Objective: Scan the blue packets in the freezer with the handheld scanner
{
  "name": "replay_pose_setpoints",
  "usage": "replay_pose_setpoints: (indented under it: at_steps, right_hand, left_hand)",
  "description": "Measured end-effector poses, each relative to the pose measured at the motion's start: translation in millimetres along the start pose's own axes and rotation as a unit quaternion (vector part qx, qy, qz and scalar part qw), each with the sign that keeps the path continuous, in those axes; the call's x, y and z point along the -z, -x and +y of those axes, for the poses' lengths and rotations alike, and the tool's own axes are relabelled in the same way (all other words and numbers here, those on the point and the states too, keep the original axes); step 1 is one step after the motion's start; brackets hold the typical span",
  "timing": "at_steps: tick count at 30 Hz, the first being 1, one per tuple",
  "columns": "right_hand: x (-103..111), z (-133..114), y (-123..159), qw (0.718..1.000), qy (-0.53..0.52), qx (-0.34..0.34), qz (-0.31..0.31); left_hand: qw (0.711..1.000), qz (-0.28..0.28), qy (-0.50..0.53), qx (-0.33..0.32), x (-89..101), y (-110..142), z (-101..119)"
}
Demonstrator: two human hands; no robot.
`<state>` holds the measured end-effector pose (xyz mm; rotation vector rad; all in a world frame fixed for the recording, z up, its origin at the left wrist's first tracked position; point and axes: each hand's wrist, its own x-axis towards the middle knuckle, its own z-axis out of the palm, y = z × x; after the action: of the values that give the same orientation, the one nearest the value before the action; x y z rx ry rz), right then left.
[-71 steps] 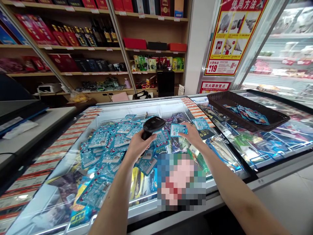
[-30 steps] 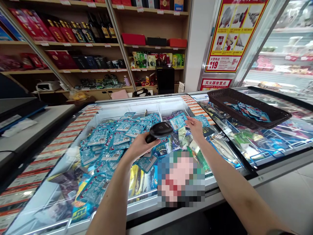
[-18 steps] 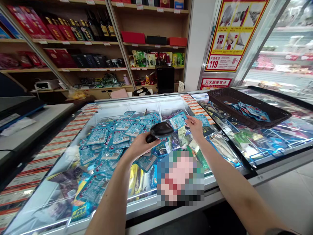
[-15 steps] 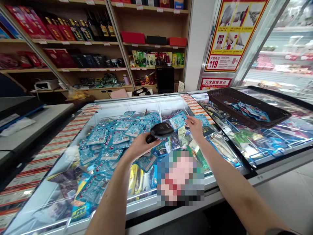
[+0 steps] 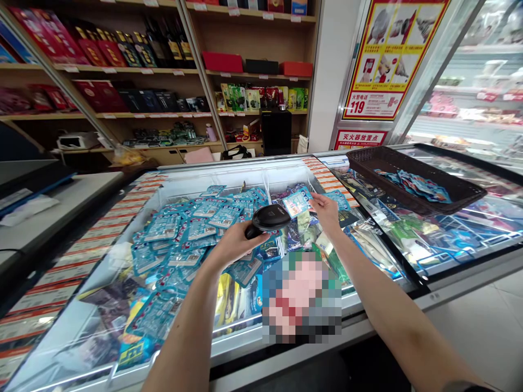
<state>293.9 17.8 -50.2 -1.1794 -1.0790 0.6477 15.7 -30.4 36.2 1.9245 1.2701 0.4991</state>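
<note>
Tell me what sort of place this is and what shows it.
Most likely a shop: small labels line the shelves of boxes and bottles, packets lie in what looks like a glass-topped freezer, and the left hand holds a scanner.

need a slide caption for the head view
Left hand holds a black handheld scanner, right hand a blue packet, above a glass-topped case.

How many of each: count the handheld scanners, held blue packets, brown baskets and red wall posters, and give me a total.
Handheld scanner, in the left grip: 1
Held blue packet, in the right grip: 1
Brown basket: 1
Red wall posters, upper poster and lower poster: 2
Total: 5
</note>
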Motion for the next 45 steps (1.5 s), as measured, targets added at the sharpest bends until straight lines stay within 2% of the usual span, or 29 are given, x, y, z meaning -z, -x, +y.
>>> replay_pose_setpoints:
  at_steps: [8, 13, 15, 19, 24, 29, 31, 33, 34, 36, 38, 39, 40, 42, 45]
  right_hand:
    - [2, 1, -2, 0.999, 0.031, 0.014, 0.001]
    - [25, -4, -8, 0.989, 0.144, 0.019, 0.038]
    - [38, -8, -10, 0.97, 0.236, 0.011, 0.053]
    - [59, -16, -12, 0.897, 0.433, -0.037, 0.079]
    - [68, -19, -12, 0.824, 0.557, -0.091, 0.061]
    - [69, -19, -7, 0.788, 0.602, -0.087, 0.101]
    - [67, -18, -5, 0.779, 0.612, -0.063, 0.121]
    - [61, -18, -3, 0.782, 0.611, -0.015, 0.123]
    - [57, -19, -3, 0.792, 0.6, 0.016, 0.109]
    - [46, -19, -2, 0.832, 0.548, 0.075, 0.037]
    - [31, -20, 1, 0.876, 0.46, 0.118, -0.084]
    - [23, -21, 4, 0.89, 0.411, 0.136, -0.147]
    - [16, -22, 7, 0.892, 0.369, 0.154, -0.211]
    - [2, -25, 15, 0.883, 0.313, 0.189, -0.295]
    - [-13, -33, 26, 0.845, 0.289, 0.215, -0.396]
  left_hand:
    - [0.999, 0.023, 0.037, -0.003, -1.4, 0, -3]
    - [0.995, 0.074, 0.061, 0.006, 4.3, 1, -1]
    - [0.993, 0.087, 0.075, 0.01, 6.3, 1, -2]
    - [0.992, 0.108, 0.071, -0.002, 7.3, 1, -5]
    - [0.988, 0.128, 0.089, -0.007, 6.0, -2, -13]
    - [0.981, 0.156, 0.119, -0.008, 7.2, -6, -20]
    - [0.978, 0.168, 0.12, 0.001, 8.2, -7, -23]
    - [0.977, 0.179, 0.119, 0.009, 8.9, -7, -24]
    - [0.976, 0.183, 0.119, 0.011, 9.1, -7, -24]
    - [0.975, 0.187, 0.119, 0.01, 9.2, -7, -23]
    - [0.975, 0.189, 0.118, 0.008, 9.3, -6, -22]
    - [0.974, 0.191, 0.119, 0.008, 9.4, -6, -22]
    - [0.974, 0.192, 0.121, 0.007, 9.6, -6, -22]
    - [0.971, 0.2, 0.127, 0.005, 10.4, -5, -22]
    - [0.965, 0.227, 0.132, 0.0, 12.5, -5, -23]
